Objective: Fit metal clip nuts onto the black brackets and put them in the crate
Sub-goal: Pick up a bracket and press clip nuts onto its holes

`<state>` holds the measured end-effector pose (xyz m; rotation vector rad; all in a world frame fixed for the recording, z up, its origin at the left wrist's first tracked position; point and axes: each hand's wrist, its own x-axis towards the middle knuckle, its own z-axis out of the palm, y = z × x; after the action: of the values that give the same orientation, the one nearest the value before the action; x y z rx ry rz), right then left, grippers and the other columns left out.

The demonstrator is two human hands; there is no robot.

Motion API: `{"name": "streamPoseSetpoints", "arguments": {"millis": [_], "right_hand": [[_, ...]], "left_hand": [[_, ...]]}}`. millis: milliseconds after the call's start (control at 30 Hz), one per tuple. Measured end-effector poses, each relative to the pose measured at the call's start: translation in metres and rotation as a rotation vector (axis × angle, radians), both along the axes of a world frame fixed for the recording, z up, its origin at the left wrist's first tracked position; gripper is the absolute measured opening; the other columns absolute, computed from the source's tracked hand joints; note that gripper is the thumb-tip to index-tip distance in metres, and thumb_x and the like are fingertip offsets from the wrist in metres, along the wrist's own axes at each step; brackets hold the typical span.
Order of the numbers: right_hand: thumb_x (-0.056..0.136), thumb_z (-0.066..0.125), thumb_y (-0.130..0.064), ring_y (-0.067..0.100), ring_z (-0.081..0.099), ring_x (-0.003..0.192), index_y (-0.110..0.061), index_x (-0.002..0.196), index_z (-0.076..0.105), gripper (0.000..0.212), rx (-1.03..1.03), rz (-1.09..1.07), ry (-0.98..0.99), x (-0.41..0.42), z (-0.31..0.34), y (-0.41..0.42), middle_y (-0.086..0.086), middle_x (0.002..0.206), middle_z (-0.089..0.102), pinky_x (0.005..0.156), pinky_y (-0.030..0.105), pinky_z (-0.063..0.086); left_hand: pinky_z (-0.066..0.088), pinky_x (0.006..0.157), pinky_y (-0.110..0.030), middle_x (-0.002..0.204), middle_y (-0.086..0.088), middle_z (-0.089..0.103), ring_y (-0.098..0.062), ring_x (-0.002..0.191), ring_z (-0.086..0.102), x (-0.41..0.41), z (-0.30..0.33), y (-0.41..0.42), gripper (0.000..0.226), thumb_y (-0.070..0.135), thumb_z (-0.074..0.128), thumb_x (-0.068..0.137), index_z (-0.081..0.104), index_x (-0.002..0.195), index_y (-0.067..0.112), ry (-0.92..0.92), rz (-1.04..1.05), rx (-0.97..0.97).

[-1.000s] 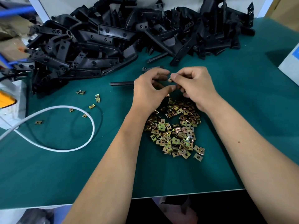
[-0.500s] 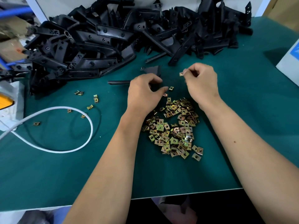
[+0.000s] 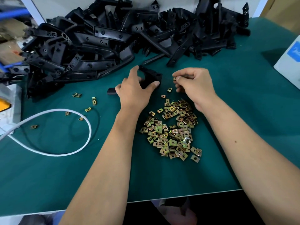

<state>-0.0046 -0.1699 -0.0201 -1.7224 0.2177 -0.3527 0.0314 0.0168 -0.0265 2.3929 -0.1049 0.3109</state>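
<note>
The left hand (image 3: 134, 90) gripped a black bracket (image 3: 151, 77) on the green table (image 3: 243, 111), thumb and fingers curled round it. Just beside it, the right hand (image 3: 193, 83) pinched one clip nut (image 3: 174, 78) at its fingertips. Loose nuts (image 3: 172, 130) lay heaped between the forearms, more brackets (image 3: 129, 38) piled behind.

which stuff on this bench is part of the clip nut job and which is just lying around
Part of the job:
- bracket held by the left hand
- clip nut pinched by the right hand
- nut pile
- bracket heap
- stray nuts, usable too

Lying about:
- white cable
- white box
- yellow object at the left edge
</note>
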Motion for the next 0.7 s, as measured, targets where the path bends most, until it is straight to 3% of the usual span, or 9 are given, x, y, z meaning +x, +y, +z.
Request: {"name": "streamPoseSetpoints", "arguments": {"millis": [67, 233, 433, 567, 700], "right_hand": [[0.091, 0.067, 0.004, 0.015, 0.07, 0.065, -0.013, 0.096, 0.079, 0.021, 0.0, 0.032, -0.006, 0.0, 0.001, 0.001, 0.006, 0.083, 0.078, 0.064, 0.022, 0.056], [0.092, 0.069, 0.001, 0.015, 0.072, 0.062, -0.019, 0.102, 0.079, 0.024, -0.068, 0.093, -0.073, -0.001, 0.001, 0.002, 0.005, 0.083, 0.078, 0.065, 0.021, 0.057], [0.091, 0.073, -0.008, 0.021, 0.074, 0.068, -0.028, 0.102, 0.081, 0.025, -0.191, 0.124, -0.178, -0.004, 0.002, 0.003, -0.009, 0.09, 0.078, 0.058, 0.028, 0.06], [0.094, 0.071, -0.023, 0.019, 0.065, 0.053, -0.032, 0.092, 0.08, 0.013, -0.159, 0.123, -0.216, -0.005, 0.005, 0.005, -0.006, 0.079, 0.077, 0.051, 0.028, 0.055], [0.095, 0.071, -0.026, 0.015, 0.056, 0.047, -0.027, 0.084, 0.078, 0.013, -0.1, 0.167, -0.16, -0.006, 0.006, 0.007, -0.002, 0.066, 0.07, 0.046, 0.023, 0.047]], "left_hand": [[0.028, 0.109, -0.036, 0.112, 0.015, 0.065, -0.014, 0.118, 0.057, -0.002, 0.001, 0.001, 0.096, 0.061, 0.079, 0.078, 0.034, 0.156, 0.026, 0.018, 0.019, -0.09], [0.036, 0.115, -0.047, 0.107, 0.017, 0.062, -0.013, 0.119, 0.057, -0.008, 0.003, 0.0, 0.102, 0.06, 0.084, 0.073, 0.035, 0.155, 0.024, 0.032, -0.018, -0.173], [0.04, 0.112, -0.045, 0.102, 0.02, 0.056, -0.014, 0.116, 0.056, -0.014, 0.005, -0.002, 0.08, 0.062, 0.086, 0.068, 0.054, 0.129, 0.021, 0.016, -0.05, -0.252], [0.039, 0.11, -0.048, 0.098, 0.019, 0.053, -0.016, 0.112, 0.055, -0.017, 0.006, -0.002, 0.077, 0.06, 0.087, 0.068, 0.053, 0.122, 0.018, -0.042, -0.113, -0.225], [0.032, 0.113, -0.047, 0.105, 0.013, 0.055, -0.018, 0.117, 0.047, -0.019, 0.007, -0.002, 0.087, 0.065, 0.084, 0.067, 0.052, 0.132, 0.017, -0.08, -0.159, -0.165]]}}
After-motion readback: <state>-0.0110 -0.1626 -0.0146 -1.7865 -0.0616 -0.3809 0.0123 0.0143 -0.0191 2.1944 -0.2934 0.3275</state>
